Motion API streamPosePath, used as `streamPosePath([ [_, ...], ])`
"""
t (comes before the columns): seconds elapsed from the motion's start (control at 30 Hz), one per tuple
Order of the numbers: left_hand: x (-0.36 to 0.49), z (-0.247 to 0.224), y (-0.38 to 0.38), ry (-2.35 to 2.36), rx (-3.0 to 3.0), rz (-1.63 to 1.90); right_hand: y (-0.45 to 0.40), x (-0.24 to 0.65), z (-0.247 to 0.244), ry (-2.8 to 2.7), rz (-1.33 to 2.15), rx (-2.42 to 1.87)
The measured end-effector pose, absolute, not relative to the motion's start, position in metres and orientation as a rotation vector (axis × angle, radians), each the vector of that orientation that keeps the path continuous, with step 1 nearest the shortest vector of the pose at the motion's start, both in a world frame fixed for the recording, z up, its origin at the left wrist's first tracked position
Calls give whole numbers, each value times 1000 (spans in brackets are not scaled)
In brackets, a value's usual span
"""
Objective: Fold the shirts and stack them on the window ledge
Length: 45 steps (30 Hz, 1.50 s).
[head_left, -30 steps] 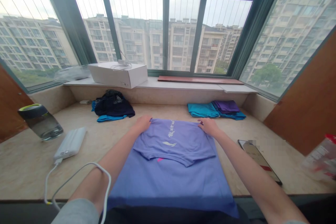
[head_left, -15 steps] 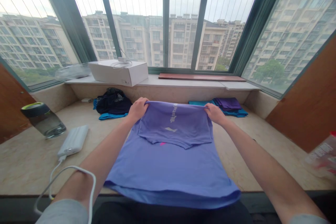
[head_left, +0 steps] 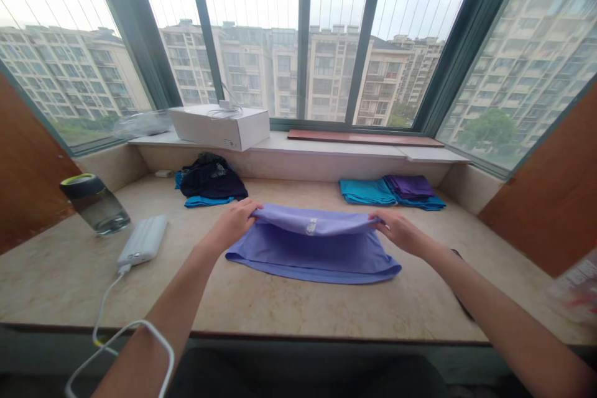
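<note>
Head | left grip [head_left: 234, 222], right grip [head_left: 400, 230] pinch shirt [head_left: 317, 253] | cable [head_left: 172, 357] crosses left forearm [head_left: 180, 292]; clothes [head_left: 366, 191] beyond

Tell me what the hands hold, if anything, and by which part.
The lavender shirt, by its raised folded edge: left hand pinches one end, right hand the other.

No txt legible; shirt print [head_left: 311, 226] & box label [head_left: 232, 143] unclear
</note>
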<state>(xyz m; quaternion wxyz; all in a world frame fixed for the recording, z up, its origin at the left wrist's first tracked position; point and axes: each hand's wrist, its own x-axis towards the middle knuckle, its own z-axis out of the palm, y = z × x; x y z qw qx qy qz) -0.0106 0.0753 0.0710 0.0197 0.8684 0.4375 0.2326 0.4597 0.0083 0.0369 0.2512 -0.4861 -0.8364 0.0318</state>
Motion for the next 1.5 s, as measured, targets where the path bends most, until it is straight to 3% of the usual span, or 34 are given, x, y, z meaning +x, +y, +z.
streamPosePath([
  [0.17,-15,48,44,1409,2717,500,-25,455,7,-2534,-19,-1257],
  [0.33,-29,33,23,1394,2743,589,-42,460,8,-2488,-32,-1230],
  [0.57,-52,17,-8,1130,2890,517,-72,460,10,-2587,229,-1202],
  [0.87,-58,10,-17,1217,2840,343,-58,447,-17,-2355,180,-1628],
  [1.1,-49,22,-40,1228,2838,309,-37,453,-26,-2336,-186,-1893],
  [1.33,-16,10,9,1434,2749,425,-2,404,-24,-2516,323,-1584],
  [1.5,-16,-26,29,1544,2636,338,25,416,-34,-2335,165,-1974],
])
